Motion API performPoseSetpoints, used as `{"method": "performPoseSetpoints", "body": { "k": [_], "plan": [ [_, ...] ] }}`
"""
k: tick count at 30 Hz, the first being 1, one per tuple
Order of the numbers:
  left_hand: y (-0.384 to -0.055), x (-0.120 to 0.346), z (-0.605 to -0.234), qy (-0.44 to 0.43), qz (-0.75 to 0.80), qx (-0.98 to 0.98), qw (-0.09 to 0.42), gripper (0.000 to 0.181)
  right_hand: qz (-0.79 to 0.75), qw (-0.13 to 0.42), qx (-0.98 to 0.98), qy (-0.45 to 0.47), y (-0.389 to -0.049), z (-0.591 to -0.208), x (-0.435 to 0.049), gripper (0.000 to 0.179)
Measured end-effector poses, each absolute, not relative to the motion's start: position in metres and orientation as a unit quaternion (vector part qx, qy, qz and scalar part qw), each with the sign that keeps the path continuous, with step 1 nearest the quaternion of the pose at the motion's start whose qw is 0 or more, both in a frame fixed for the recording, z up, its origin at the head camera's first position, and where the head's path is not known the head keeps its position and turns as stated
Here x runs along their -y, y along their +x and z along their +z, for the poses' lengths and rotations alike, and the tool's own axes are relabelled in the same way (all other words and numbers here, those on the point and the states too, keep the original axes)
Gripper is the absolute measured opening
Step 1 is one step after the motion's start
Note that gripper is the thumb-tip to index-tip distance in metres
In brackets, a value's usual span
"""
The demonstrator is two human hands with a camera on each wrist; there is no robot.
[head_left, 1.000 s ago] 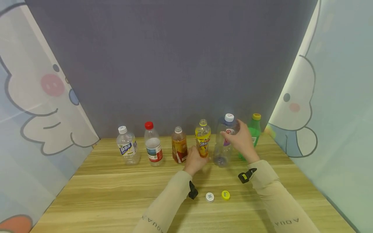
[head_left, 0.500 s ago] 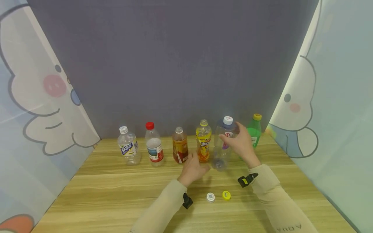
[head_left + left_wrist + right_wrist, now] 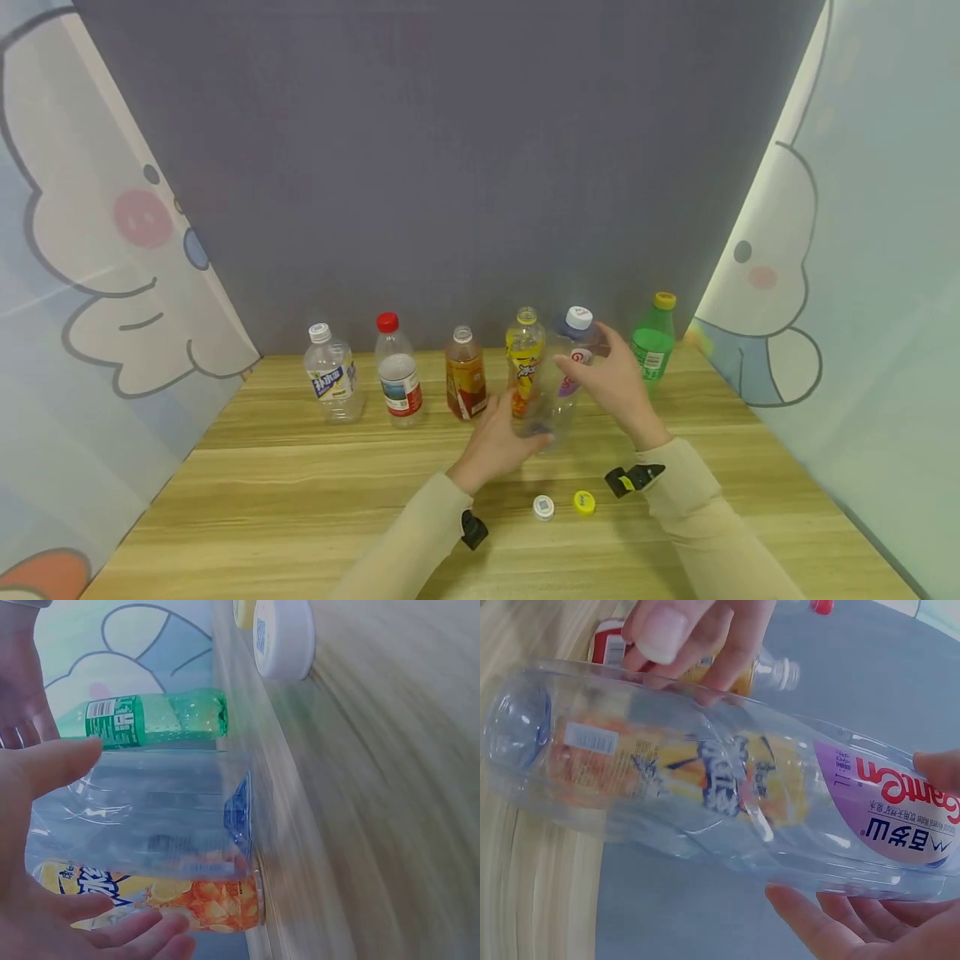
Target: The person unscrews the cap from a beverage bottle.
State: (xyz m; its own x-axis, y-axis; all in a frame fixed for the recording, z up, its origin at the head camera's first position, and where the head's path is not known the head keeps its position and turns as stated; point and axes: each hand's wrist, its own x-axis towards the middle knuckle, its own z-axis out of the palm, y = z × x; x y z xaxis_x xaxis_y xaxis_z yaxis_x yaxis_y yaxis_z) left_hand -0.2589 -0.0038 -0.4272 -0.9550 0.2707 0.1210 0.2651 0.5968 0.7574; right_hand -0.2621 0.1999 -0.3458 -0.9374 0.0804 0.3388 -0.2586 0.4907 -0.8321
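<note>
My right hand (image 3: pixel 615 379) grips a large clear water bottle (image 3: pixel 566 392) with a white cap (image 3: pixel 579 317) around its upper part, thumb on one side and fingers on the other. The bottle leans, its base toward the left. My left hand (image 3: pixel 491 446) is spread beside the bottle's lower end, thumb apart from the fingers; the left wrist view shows the bottle base (image 3: pixel 240 814) past the fingertips. Behind stands an uncapped yellow-labelled drink bottle (image 3: pixel 521 354), partly seen through the clear one. An uncapped brown-labelled bottle (image 3: pixel 466 379) is just left of it.
Further left stand a red-capped bottle (image 3: pixel 400 375) and a white-capped bottle (image 3: pixel 332 375). A green bottle (image 3: pixel 654 342) with a yellow cap is at the right. Loose white (image 3: pixel 543 507) and yellow caps (image 3: pixel 584 502) lie in front on the wooden table (image 3: pixel 285 517).
My left hand has let go of the yellow-labelled bottle and drawn back toward me, opening. My right hand has shifted the clear water bottle left and nearer, tilting it.
</note>
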Motion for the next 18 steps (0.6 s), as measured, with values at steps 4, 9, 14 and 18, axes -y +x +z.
{"method": "performPoseSetpoints", "body": {
  "k": [4,9,14,18],
  "plan": [
    [-0.258,0.007,-0.428,0.160,0.428,-0.889,-0.027,0.101,0.513,0.165,0.841,0.058,-0.257,-0.347,-0.194,0.094],
    [-0.256,0.013,-0.430,0.171,0.419,-0.888,-0.081,0.102,0.532,0.156,0.830,0.068,-0.248,-0.345,-0.186,0.092],
    [-0.252,0.017,-0.431,0.179,0.422,-0.884,-0.092,0.101,0.544,0.165,0.818,0.086,-0.241,-0.344,-0.181,0.089],
    [-0.250,0.021,-0.430,0.193,0.430,-0.876,-0.108,0.101,0.556,0.176,0.805,0.108,-0.237,-0.343,-0.177,0.082]
  ]
}}
